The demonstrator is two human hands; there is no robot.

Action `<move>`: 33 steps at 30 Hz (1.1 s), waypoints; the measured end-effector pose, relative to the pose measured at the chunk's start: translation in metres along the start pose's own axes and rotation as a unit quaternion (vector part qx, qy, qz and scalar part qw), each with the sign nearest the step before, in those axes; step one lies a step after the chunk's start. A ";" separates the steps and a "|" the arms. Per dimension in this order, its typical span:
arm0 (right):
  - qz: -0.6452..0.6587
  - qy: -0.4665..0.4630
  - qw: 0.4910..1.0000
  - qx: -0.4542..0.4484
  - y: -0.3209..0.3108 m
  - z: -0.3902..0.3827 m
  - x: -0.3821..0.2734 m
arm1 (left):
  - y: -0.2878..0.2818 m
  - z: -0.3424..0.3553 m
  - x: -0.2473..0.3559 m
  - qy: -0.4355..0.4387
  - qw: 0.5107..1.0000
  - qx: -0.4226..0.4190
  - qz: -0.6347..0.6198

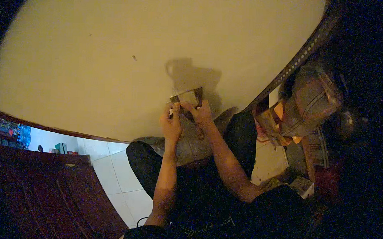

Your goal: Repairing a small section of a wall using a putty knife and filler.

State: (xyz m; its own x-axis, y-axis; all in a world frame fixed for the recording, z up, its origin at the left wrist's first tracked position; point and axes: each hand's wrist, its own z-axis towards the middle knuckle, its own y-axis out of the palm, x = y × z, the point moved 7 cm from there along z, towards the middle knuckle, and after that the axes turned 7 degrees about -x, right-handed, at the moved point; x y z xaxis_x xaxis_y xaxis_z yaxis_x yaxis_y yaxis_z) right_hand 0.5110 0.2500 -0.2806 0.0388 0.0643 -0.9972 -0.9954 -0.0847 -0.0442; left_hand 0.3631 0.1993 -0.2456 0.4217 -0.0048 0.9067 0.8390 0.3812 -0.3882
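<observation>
In front of the cream wall, I hold a small, flat, dark rectangular thing (187, 96) with a pale middle. It is tilted, and the dim light hides its exact kind. My left hand (171, 125) is closed on its lower left corner, with a small white bit showing at the fingers. Closed on its lower right side is my right hand (200, 114), the thumb lying across the front. A brownish loop like a strap (200, 132) hangs below, between my wrists. The fingers behind the thing are hidden.
A pale wall (118, 28) with my shadow fills the view ahead. My dark-clothed knees (143, 160) are bent below it. On the right stand a bulky grey bag (314, 98) and boxes (302, 186). A dark red wooden panel (50, 186) and white floor tiles (113, 171) lie left.
</observation>
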 end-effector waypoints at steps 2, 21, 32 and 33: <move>0.044 -0.021 0.999 0.017 0.003 -0.001 0.000 | -0.003 0.001 -0.002 -0.004 1.000 -0.009 0.017; -0.077 0.002 0.994 -0.075 -0.005 0.032 0.049 | 0.005 0.007 0.022 0.031 0.998 -0.026 -0.049; -0.100 0.039 0.993 -0.055 0.004 0.022 0.004 | -0.010 0.011 0.023 0.027 0.995 -0.022 -0.091; -0.069 0.043 0.994 -0.069 0.007 0.020 -0.003 | -0.014 0.009 0.026 0.021 0.996 -0.015 -0.082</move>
State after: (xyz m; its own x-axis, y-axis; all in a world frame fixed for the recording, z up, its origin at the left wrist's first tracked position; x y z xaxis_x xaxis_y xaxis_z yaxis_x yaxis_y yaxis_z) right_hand 0.5018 0.2691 -0.2767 0.1873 0.0003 -0.9823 -0.9587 -0.2177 -0.1829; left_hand 0.3587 0.2023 -0.2152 0.2922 -0.1035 0.9507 0.9071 0.3449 -0.2413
